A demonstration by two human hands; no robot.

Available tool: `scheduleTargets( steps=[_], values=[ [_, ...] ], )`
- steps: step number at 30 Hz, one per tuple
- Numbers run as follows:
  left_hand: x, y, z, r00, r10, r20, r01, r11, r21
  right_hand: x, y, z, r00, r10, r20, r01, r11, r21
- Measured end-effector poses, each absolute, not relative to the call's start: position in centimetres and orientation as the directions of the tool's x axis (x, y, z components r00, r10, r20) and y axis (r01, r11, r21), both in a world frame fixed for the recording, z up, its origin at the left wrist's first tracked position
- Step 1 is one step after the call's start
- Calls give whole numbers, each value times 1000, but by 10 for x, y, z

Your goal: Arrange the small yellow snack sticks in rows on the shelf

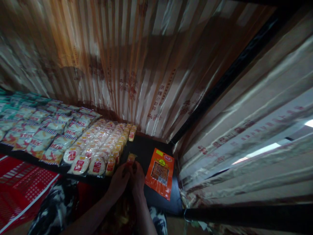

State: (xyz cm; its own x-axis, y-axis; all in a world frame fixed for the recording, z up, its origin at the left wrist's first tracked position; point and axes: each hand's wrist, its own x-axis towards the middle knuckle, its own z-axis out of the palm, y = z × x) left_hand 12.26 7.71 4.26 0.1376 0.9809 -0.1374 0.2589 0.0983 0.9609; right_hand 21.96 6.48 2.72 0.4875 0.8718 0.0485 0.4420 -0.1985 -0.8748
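Low over the front edge of the black shelf, my left hand (121,176) and my right hand (137,176) come together, fingers closed around a small wrapped snack (131,158) in clear film with a yellow and red print. My fingers cover its lower part. Just left of my hands are rows of round wrapped crackers (96,165) with red labels, standing close together. Beside them runs a row of narrow yellow wrapped snacks (111,165). One similar yellow snack (132,133) stands at the back end, near the sheeting.
An orange snack bag (160,173) lies flat on the black shelf (140,147) to the right. White and orange snack packets (41,141) and green packets fill the left side. A red plastic basket (26,182) is below left. Pleated plastic sheeting (137,65) hangs behind, with a dark post (207,94).
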Motion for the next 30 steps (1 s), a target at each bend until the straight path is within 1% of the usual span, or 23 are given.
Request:
scheduleTargets(
  steps=[7, 10, 14, 21, 26, 30],
  values=[
    [129, 83, 34, 102, 970, -219, 232, 190, 954, 220, 76, 22, 499, 866, 44, 452, -216, -865],
    [132, 85, 37, 122, 960, -252, 210, 223, 952, 222, 79, 22, 488, 872, 35, 447, -215, -868],
    [136, 90, 41, 141, 961, -237, 168, 213, 962, 223, 84, 24, 492, 871, 25, 431, -218, -875],
    [142, 98, 38, 105, 971, -214, 195, 191, 962, 227, 93, 20, 493, 870, 26, 411, -206, -888],
    [143, 104, 38, 107, 973, -204, 205, 179, 962, 228, 99, 16, 508, 857, 80, 412, -160, -897],
    [147, 108, 34, 77, 977, -199, 227, 178, 958, 229, 104, 19, 499, 865, 58, 395, -167, -903]
  ],
)
